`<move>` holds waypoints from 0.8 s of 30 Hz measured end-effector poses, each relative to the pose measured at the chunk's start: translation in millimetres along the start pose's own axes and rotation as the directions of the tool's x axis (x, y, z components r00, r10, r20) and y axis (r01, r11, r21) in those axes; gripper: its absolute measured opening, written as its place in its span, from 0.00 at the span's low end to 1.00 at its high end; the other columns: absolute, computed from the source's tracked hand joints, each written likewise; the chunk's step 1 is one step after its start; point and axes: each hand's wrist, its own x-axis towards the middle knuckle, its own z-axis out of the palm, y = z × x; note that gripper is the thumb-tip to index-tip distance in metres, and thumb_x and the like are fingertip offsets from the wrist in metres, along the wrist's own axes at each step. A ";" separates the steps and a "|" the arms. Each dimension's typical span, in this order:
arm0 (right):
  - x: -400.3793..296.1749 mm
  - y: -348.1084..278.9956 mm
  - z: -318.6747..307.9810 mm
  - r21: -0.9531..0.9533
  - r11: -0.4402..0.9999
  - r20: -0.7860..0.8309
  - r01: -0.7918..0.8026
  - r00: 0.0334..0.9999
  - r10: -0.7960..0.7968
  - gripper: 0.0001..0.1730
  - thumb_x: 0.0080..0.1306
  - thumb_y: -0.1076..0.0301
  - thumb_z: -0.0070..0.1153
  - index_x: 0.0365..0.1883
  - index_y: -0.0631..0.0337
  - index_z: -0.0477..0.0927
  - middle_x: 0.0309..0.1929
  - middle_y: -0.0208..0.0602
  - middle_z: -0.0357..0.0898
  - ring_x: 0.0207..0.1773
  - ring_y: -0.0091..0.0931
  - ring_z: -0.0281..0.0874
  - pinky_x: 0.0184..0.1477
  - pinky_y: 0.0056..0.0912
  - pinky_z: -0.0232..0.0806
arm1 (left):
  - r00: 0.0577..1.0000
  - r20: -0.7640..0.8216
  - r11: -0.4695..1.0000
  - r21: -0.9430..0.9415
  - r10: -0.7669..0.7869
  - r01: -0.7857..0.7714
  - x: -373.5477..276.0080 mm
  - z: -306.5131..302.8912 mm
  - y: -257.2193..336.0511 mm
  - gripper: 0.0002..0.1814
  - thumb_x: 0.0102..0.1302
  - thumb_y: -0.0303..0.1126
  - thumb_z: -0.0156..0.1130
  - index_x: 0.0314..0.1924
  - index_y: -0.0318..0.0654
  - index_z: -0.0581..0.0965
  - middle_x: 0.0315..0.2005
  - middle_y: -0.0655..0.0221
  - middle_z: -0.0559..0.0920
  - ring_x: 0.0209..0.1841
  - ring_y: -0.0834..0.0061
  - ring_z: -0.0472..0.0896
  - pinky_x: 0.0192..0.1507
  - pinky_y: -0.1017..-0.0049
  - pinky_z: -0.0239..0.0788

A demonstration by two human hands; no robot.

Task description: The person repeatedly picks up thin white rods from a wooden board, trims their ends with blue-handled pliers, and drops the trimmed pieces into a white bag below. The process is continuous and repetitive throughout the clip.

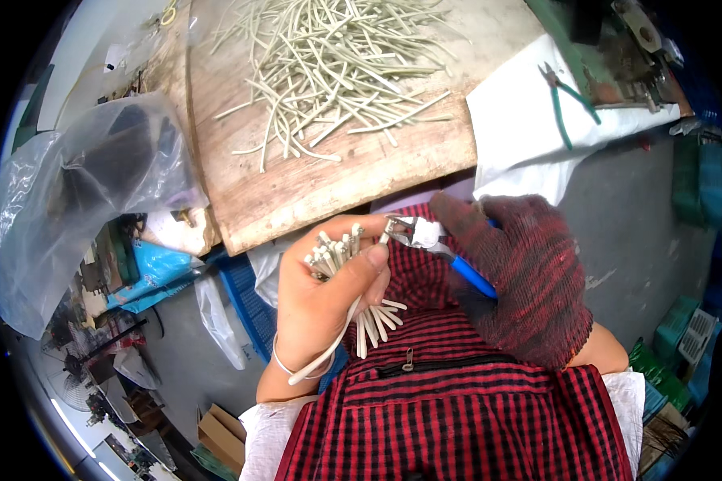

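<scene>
My left hand (pixel 331 270), bare, grips a bundle of thin off-white flexible strips (pixel 373 324). Their upper ends, some with small metal bits, poke out above the fingers. Between thumb and forefinger one strip end (pixel 386 231) stands apart from the bundle. At this end are the jaws of blue-handled cutting pliers (pixel 451 255); whether they bite on it I cannot tell. My right hand (pixel 520 276), in a dark red and black knitted glove, is closed around the pliers' handles. A large heap of similar strips (pixel 337 66) lies on the worn wooden tabletop (pixel 228 186).
Green-handled pliers (pixel 562 102) lie on a white cloth (pixel 511 114) at the right. A clear plastic bag (pixel 96 192) hangs over the table's left side. Below are a blue plastic crate (pixel 240 306) and a cardboard box (pixel 221 430). Baskets (pixel 677 330) stand on the floor at right.
</scene>
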 end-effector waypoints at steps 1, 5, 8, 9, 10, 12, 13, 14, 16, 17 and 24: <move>1.5 -1.5 -1.3 -0.030 1.000 0.001 0.006 1.000 -0.006 0.36 0.46 0.70 0.68 0.58 0.49 0.78 0.37 0.44 0.78 0.41 0.41 0.77 0.40 0.42 0.70 | 1.000 -0.003 1.000 -0.002 -0.008 0.008 0.4 0.5 0.2 0.13 0.66 0.19 0.58 0.51 0.27 0.78 0.25 0.69 0.79 0.21 0.84 0.71 0.23 0.84 0.58; -1.5 1.8 -10.9 -0.136 0.986 0.001 0.098 0.995 -0.099 0.33 0.47 0.68 0.69 0.56 0.45 0.80 0.34 0.40 0.77 0.39 0.38 0.76 0.37 0.40 0.68 | 0.991 0.049 0.992 0.030 -0.122 0.120 1.0 -4.2 11.1 0.13 0.65 0.18 0.58 0.49 0.26 0.78 0.23 0.71 0.78 0.21 0.85 0.70 0.23 0.83 0.58; -5.7 22.8 -13.5 -0.265 0.926 0.000 0.270 0.960 -0.280 0.32 0.47 0.66 0.69 0.54 0.41 0.81 0.32 0.37 0.77 0.38 0.35 0.76 0.36 0.38 0.67 | 0.969 0.138 0.976 0.102 -0.206 0.193 0.7 -8.1 18.3 0.11 0.63 0.17 0.59 0.46 0.27 0.80 0.22 0.72 0.78 0.20 0.85 0.70 0.22 0.83 0.57; -8.6 35.1 -13.2 -0.318 0.884 0.031 0.342 0.936 -0.351 0.29 0.48 0.64 0.69 0.52 0.39 0.82 0.31 0.34 0.75 0.37 0.32 0.75 0.35 0.37 0.66 | 0.941 0.194 0.952 0.187 -0.279 0.244 0.8 -12.1 23.4 0.10 0.62 0.17 0.61 0.44 0.28 0.82 0.22 0.73 0.79 0.20 0.86 0.71 0.22 0.84 0.59; -11.7 48.0 -12.2 -0.366 0.835 0.062 0.411 0.906 -0.419 0.27 0.48 0.61 0.69 0.50 0.36 0.83 0.30 0.31 0.74 0.36 0.30 0.75 0.35 0.37 0.65 | 0.913 0.234 0.933 0.222 -0.334 0.284 2.6 -11.9 21.5 0.12 0.57 0.15 0.62 0.42 0.24 0.82 0.23 0.68 0.80 0.19 0.85 0.71 0.20 0.84 0.58; -5.9 54.2 -13.4 -0.415 0.764 0.054 0.494 0.852 -0.521 0.21 0.49 0.58 0.68 0.44 0.32 0.84 0.29 0.26 0.74 0.31 0.26 0.73 0.34 0.35 0.65 | 0.864 0.283 0.895 0.290 -0.417 0.338 7.0 -12.6 22.8 0.15 0.50 0.12 0.65 0.41 0.22 0.82 0.27 0.64 0.82 0.19 0.84 0.73 0.19 0.84 0.60; -3.2 57.4 -13.9 -0.439 0.725 0.050 0.531 0.820 -0.570 0.17 0.49 0.57 0.67 0.40 0.31 0.85 0.28 0.23 0.74 0.29 0.24 0.72 0.33 0.34 0.64 | 0.857 0.283 0.881 0.337 -0.431 0.332 8.0 -10.9 25.2 0.15 0.51 0.12 0.66 0.41 0.23 0.83 0.27 0.64 0.83 0.19 0.84 0.74 0.19 0.84 0.60; 1.6 56.3 -17.4 -0.407 0.728 0.040 0.552 0.807 -0.590 0.16 0.49 0.57 0.67 0.39 0.32 0.85 0.27 0.23 0.74 0.28 0.24 0.72 0.32 0.33 0.64 | 0.850 0.283 0.865 0.383 -0.444 0.324 8.4 -9.1 27.4 0.15 0.51 0.13 0.66 0.41 0.24 0.83 0.28 0.64 0.83 0.20 0.84 0.75 0.20 0.84 0.61; 5.6 53.6 -20.5 -0.383 0.738 -0.005 0.556 0.797 -0.604 0.15 0.49 0.58 0.68 0.38 0.32 0.86 0.26 0.22 0.74 0.27 0.24 0.72 0.30 0.32 0.63 | 0.839 0.281 0.832 0.462 -0.466 0.307 9.2 -7.4 29.6 0.15 0.50 0.15 0.69 0.42 0.27 0.84 0.28 0.66 0.84 0.22 0.84 0.76 0.21 0.85 0.63; 6.5 52.8 -20.8 -0.383 0.745 -0.035 0.545 0.798 -0.602 0.15 0.49 0.58 0.68 0.37 0.33 0.86 0.25 0.22 0.74 0.27 0.24 0.72 0.30 0.32 0.63 | 0.843 0.297 0.833 0.480 -0.449 0.275 9.6 -5.6 31.0 0.15 0.50 0.15 0.69 0.41 0.27 0.84 0.28 0.66 0.84 0.22 0.84 0.77 0.21 0.85 0.63; -9.0 61.9 -12.0 -0.298 0.776 0.099 0.556 0.827 -0.554 0.24 0.45 0.57 0.71 0.43 0.42 0.85 0.26 0.27 0.77 0.28 0.27 0.75 0.34 0.36 0.64 | 0.890 0.290 0.901 0.363 -0.352 0.238 2.4 -10.1 22.5 0.13 0.51 0.16 0.67 0.40 0.24 0.84 0.26 0.65 0.83 0.22 0.84 0.76 0.22 0.84 0.63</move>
